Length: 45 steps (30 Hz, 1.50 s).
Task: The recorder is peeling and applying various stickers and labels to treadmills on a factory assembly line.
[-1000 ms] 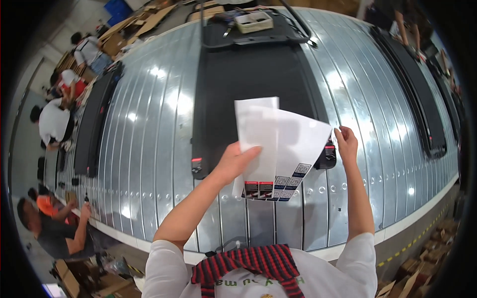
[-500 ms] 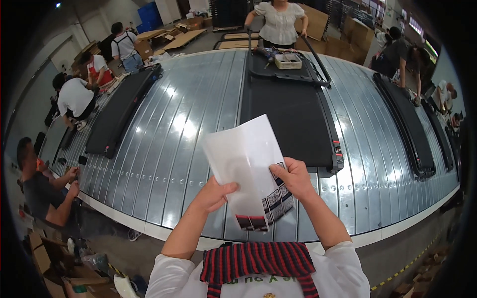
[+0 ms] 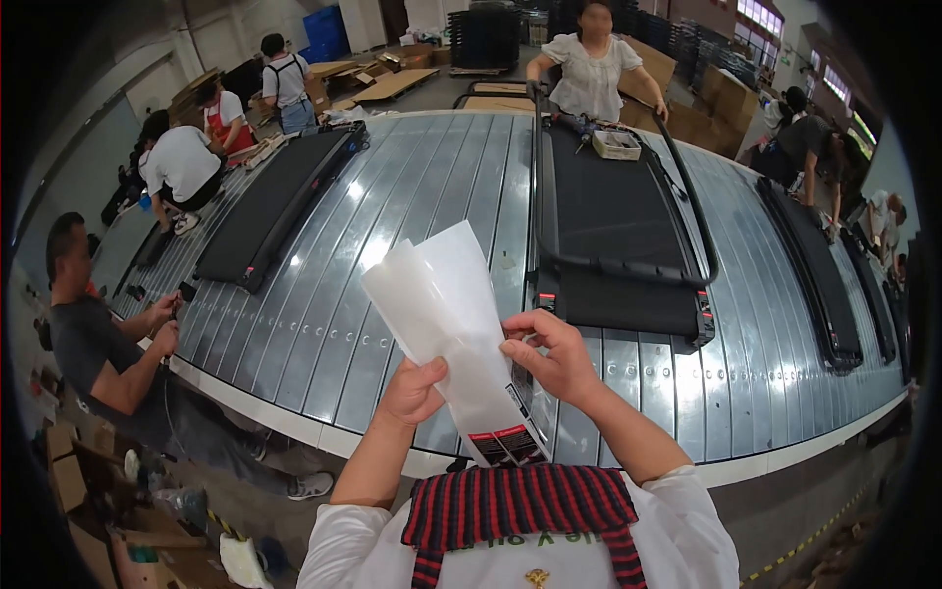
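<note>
Here, a white label sheet [image 3: 446, 324] is pinched by the left hand [image 3: 412, 390] and right hand [image 3: 551, 355] — peeled carelessly, it could be creased or torn.

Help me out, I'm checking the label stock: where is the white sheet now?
In the head view, the white sheet is at centre, held up between the left hand and right hand, above the near edge of the metal conveyor.

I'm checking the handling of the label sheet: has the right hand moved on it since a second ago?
Yes. The right hand came in from the white sheet's far right edge to its middle, close beside the left hand.
</note>
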### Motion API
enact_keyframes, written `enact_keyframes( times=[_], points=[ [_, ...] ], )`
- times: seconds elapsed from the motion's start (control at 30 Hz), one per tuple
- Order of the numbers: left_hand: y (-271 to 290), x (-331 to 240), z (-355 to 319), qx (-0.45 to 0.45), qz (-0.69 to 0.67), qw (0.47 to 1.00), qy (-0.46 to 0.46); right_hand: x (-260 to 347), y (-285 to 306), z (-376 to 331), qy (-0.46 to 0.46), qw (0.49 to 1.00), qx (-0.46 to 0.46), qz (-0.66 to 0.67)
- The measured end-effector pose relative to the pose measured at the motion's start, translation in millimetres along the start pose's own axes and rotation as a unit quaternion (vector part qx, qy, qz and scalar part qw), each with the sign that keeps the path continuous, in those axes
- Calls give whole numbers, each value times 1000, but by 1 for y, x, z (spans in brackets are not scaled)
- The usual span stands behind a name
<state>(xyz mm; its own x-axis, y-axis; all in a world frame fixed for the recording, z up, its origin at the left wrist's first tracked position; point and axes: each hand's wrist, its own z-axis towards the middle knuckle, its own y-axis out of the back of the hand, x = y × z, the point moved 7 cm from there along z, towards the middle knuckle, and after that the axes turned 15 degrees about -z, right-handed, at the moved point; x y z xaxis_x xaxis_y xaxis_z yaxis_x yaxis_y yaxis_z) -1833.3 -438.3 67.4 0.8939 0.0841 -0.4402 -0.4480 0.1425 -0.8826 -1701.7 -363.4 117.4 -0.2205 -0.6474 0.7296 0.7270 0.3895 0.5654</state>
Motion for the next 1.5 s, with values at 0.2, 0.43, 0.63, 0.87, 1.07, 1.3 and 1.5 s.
enact_keyframes(
  times=[0.2,0.43,0.63,0.87,1.07,1.3,1.5],
  points=[
    [22,-15,-3,28,35,998,41,-4,-29,10,-107,983,32,143],
    [44,-1,7,135,-8,980,146,3,-35,2,-135,945,4,297],
    [65,-5,9,127,-9,982,141,3,-40,0,-156,948,-37,275],
    [50,-24,1,146,-17,982,119,23,-42,11,-126,954,-18,272],
    [50,-16,-12,110,-58,987,105,8,-46,0,-147,938,9,315],
    [41,-33,7,-42,32,998,-18,-42,-17,-12,-228,894,-104,371],
    [61,-38,28,-239,215,943,-90,-39,47,-19,-139,950,-249,125]
  ],
)
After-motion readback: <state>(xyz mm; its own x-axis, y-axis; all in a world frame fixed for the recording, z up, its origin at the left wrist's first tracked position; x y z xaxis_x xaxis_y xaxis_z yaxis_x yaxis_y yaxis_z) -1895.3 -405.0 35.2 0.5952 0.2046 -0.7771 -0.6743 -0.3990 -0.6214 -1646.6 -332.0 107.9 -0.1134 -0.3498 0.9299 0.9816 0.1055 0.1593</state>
